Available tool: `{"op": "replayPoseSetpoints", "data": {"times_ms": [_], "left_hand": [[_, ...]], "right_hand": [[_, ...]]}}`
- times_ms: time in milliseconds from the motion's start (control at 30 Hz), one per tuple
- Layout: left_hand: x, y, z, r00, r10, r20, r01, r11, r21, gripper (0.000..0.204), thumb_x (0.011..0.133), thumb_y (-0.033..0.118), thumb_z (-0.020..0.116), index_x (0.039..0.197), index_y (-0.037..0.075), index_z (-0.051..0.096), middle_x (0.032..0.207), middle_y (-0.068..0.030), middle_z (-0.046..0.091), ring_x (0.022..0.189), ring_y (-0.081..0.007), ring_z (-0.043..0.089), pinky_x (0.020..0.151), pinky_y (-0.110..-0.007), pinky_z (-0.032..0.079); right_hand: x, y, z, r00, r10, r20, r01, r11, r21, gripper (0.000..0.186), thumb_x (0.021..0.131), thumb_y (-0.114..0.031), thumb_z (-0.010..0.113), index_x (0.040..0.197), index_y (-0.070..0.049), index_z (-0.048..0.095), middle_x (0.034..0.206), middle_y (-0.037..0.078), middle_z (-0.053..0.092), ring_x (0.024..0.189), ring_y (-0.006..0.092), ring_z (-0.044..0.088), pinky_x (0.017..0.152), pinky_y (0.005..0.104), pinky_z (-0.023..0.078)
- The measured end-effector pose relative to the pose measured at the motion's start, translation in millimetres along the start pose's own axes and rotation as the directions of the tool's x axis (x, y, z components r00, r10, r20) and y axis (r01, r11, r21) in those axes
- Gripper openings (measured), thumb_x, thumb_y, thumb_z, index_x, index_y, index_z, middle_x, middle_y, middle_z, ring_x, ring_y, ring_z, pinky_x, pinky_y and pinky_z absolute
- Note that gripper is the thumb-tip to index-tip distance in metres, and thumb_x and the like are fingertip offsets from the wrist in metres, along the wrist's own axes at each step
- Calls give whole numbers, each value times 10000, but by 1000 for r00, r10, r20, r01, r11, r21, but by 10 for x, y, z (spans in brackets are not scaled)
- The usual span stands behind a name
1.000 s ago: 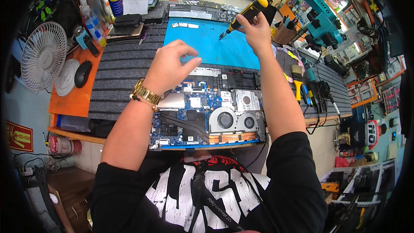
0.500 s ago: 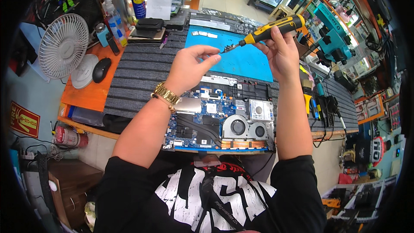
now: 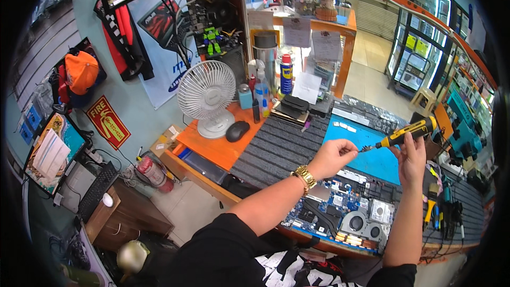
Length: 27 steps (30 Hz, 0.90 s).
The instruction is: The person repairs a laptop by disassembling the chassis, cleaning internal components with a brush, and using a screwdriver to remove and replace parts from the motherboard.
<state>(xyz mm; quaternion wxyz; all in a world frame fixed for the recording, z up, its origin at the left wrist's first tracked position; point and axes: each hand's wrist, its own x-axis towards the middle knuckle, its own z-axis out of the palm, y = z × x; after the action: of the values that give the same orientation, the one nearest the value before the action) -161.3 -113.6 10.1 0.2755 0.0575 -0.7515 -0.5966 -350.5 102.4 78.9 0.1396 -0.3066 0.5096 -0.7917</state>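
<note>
My right hand (image 3: 412, 158) is closed around the handle of a yellow and black screwdriver (image 3: 406, 132), raised over a blue work mat (image 3: 366, 162). The shaft slants down to the left, with small dark bits, apparently screws (image 3: 367, 149), clustered near its tip. At that tip, the thumb and forefinger of my left hand (image 3: 334, 158) are pinched together; whatever they hold is too small to make out. Below both hands lies an opened laptop base (image 3: 340, 200) with its blue circuit board, cooling fan (image 3: 353, 223), copper heat pipe and silver drive (image 3: 380, 211) exposed.
Left of the ribbed grey mat (image 3: 265, 146) stand a white fan (image 3: 207, 95), a black mouse (image 3: 237, 131), bottles and a blue spray can (image 3: 286, 77). Beyond the laptop lies a dark panel (image 3: 366, 112). A brush (image 3: 431, 202) and other tools with cables lie at right.
The view has swung left and up, bringing in the wall, monitor and shelves. My hands keep much the same pose, left fingers at the screwdriver's tip.
</note>
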Motion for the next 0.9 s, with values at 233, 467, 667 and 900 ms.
{"op": "replayPoseSetpoints", "data": {"times_ms": [233, 467, 667, 900], "left_hand": [[-16, 9, -10, 999, -4, 46, 4, 1000, 14, 285, 1068, 256, 854, 1158, -14, 835, 998, -39, 823, 902, -107, 713, 858, -316, 604], [-34, 41, 15, 995, 60, 78, -57, 998, -39, 274, 1081, 256, 838, 1164, -5, 848, 1017, -58, 849, 908, -111, 725, 863, -321, 600], [-51, 61, 11, 995, 66, 78, -67, 998, 15, 253, 1061, 238, 861, 1163, 7, 870, 1005, -60, 854, 928, -117, 749, 882, -323, 611], [-46, 70, 27, 994, 62, 95, -66, 997, 42, 243, 1036, 218, 888, 1166, 13, 875, 1025, -67, 862, 937, -116, 760, 869, -319, 618]], "right_hand": [[-68, -54, -3, 997, -5, 73, 3, 1000, 26, 363, 1187, -251, 702, 1483, -70, 595, 1316, 98, 752, 1191, 205, 788, 912, 401, 717], [-117, -108, -91, 998, 11, 64, -11, 1000, 14, 378, 1189, -257, 697, 1498, -68, 591, 1319, 111, 755, 1198, 215, 784, 936, 412, 715], [-185, -130, -73, 998, 12, 69, -11, 1000, -8, 381, 1188, -238, 698, 1504, -61, 582, 1327, 119, 748, 1209, 222, 779, 947, 415, 714], [-300, -188, 12, 999, 23, 36, -22, 1000, -17, 379, 1185, -219, 697, 1501, -58, 562, 1366, 144, 737, 1259, 249, 768, 968, 441, 711]]}}
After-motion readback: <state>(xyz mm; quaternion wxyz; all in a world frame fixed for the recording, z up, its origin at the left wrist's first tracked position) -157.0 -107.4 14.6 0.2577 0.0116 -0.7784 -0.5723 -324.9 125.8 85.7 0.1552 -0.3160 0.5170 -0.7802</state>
